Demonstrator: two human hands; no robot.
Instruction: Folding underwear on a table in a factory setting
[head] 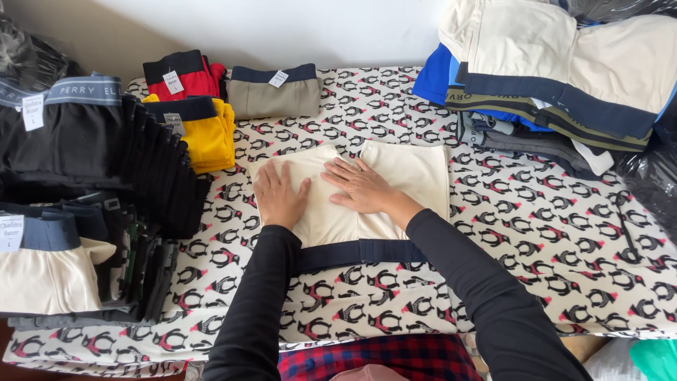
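Cream boxers (395, 176) under both palms

Penguin-print table (536, 233) under folded underwear stacks (106, 162)

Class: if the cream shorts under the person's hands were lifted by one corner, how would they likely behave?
The cream shorts would probably droop: thin cloth, pressed flat by the left hand and right hand. Likely light. The folded parts may fall open.

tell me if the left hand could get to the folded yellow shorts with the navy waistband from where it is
Probably yes: the left hand lies flat on the cream shorts, and the folded yellow shorts sit just beyond it, nothing between.
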